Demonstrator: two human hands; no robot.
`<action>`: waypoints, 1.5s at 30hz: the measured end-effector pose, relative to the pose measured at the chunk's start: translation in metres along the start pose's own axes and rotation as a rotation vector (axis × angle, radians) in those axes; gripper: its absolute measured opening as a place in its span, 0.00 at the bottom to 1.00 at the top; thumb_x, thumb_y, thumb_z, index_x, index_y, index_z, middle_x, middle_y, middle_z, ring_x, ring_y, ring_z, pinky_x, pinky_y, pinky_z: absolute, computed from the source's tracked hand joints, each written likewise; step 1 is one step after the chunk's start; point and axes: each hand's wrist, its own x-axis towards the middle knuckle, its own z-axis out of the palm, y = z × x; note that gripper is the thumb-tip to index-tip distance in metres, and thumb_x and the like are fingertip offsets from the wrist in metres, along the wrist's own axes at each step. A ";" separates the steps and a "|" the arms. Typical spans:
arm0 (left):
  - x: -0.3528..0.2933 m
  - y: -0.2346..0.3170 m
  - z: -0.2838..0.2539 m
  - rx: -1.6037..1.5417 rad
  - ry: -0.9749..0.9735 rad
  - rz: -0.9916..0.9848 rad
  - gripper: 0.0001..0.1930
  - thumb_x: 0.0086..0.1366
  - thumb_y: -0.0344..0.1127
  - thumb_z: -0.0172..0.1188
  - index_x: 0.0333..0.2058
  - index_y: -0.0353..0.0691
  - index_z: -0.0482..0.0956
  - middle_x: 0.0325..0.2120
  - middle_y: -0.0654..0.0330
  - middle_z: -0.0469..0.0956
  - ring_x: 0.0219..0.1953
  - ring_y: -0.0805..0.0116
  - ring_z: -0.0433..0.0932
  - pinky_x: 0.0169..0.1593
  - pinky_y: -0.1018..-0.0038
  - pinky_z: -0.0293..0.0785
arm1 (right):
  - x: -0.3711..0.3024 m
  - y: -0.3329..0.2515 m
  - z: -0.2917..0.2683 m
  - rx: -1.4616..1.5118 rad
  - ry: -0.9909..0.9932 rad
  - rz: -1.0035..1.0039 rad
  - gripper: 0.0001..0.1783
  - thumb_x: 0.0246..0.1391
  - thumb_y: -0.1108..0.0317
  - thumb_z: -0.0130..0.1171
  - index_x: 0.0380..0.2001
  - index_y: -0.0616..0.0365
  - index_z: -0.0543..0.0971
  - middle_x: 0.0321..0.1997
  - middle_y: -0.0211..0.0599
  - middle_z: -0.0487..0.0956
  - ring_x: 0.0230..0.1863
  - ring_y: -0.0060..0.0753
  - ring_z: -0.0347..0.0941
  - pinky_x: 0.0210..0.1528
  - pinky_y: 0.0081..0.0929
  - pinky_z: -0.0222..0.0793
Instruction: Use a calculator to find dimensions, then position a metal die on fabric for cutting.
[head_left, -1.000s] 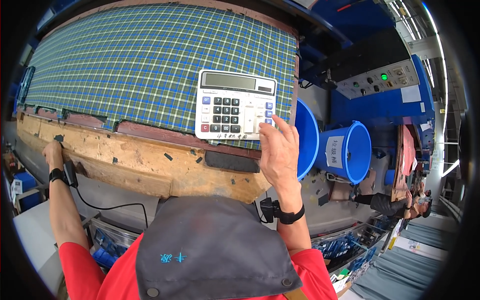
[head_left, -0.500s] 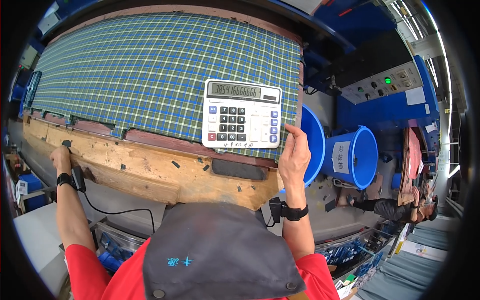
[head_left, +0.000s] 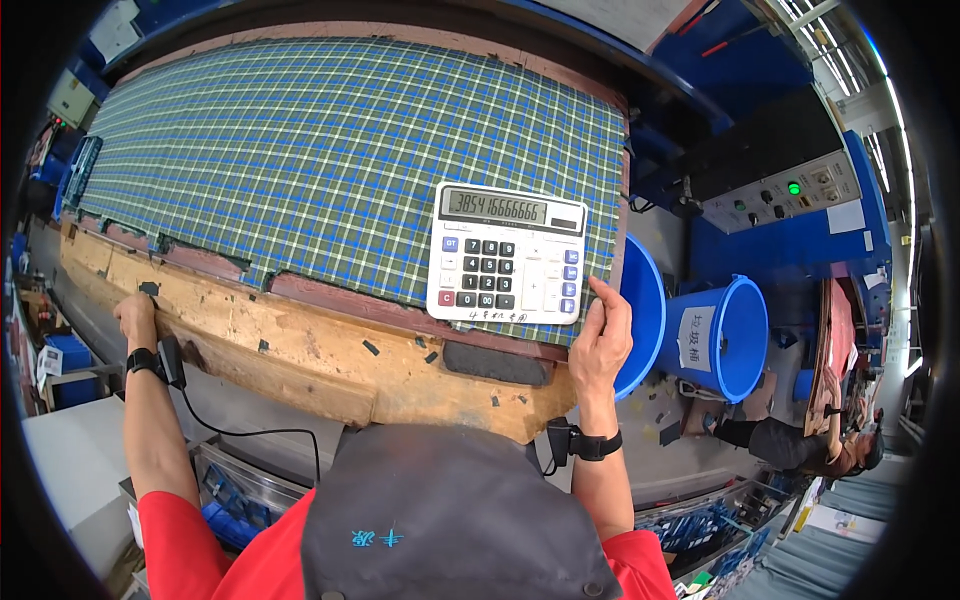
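A white desk calculator (head_left: 508, 254) with dark and blue keys and a lit number display lies on green, blue and white plaid cloth (head_left: 330, 150). My right hand (head_left: 604, 335) is at its lower right corner, index finger stretched toward the calculator's side, the other fingers loosely bent. It appears empty; whether the fingertip touches the calculator I cannot tell. Far to the left, my left hand (head_left: 135, 318) rests at the wooden ledge (head_left: 300, 350) with fingers curled in. What lies inside them, if anything, is hidden. A dark scrap (head_left: 149, 288) sits just beyond that hand.
A dark grey block (head_left: 495, 364) and small dark scraps (head_left: 371, 348) lie on the ledge. Right of the bench stand two blue buckets, one labelled (head_left: 738, 335). A control panel (head_left: 785, 195) glows green. Another person (head_left: 790, 445) is at the far right.
The whole view has shifted slightly, so everything sits a little lower and farther right. Both hands keep nearly the same places on the bench, and the calculator has not moved on the cloth.
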 end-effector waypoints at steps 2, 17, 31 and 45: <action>0.000 0.001 -0.004 -0.036 0.060 -0.003 0.36 0.63 0.40 0.69 0.62 0.27 0.62 0.62 0.25 0.65 0.61 0.34 0.72 0.58 0.43 0.75 | 0.001 0.000 0.001 0.025 0.010 0.009 0.13 0.65 0.80 0.52 0.50 0.63 0.80 0.49 0.45 0.83 0.51 0.47 0.80 0.53 0.37 0.76; -0.019 0.021 -0.035 -0.433 0.206 -0.372 0.26 0.77 0.44 0.41 0.68 0.39 0.68 0.67 0.51 0.69 0.68 0.56 0.69 0.67 0.60 0.64 | 0.001 0.008 0.001 0.140 0.051 0.073 0.13 0.63 0.81 0.54 0.49 0.63 0.80 0.50 0.45 0.83 0.52 0.46 0.80 0.55 0.37 0.76; -0.049 0.029 -0.040 -0.196 -0.070 -0.234 0.31 0.76 0.51 0.43 0.65 0.28 0.65 0.67 0.32 0.64 0.65 0.37 0.69 0.66 0.46 0.67 | -0.001 0.002 0.000 0.098 0.076 0.125 0.20 0.51 0.82 0.63 0.49 0.62 0.79 0.50 0.45 0.83 0.53 0.48 0.79 0.56 0.38 0.76; -0.022 0.003 -0.020 0.064 0.003 0.039 0.36 0.66 0.41 0.66 0.63 0.29 0.58 0.63 0.21 0.61 0.61 0.28 0.71 0.57 0.39 0.75 | 0.001 0.002 0.002 0.113 0.065 0.165 0.20 0.52 0.83 0.63 0.50 0.63 0.79 0.51 0.47 0.81 0.53 0.49 0.80 0.56 0.38 0.76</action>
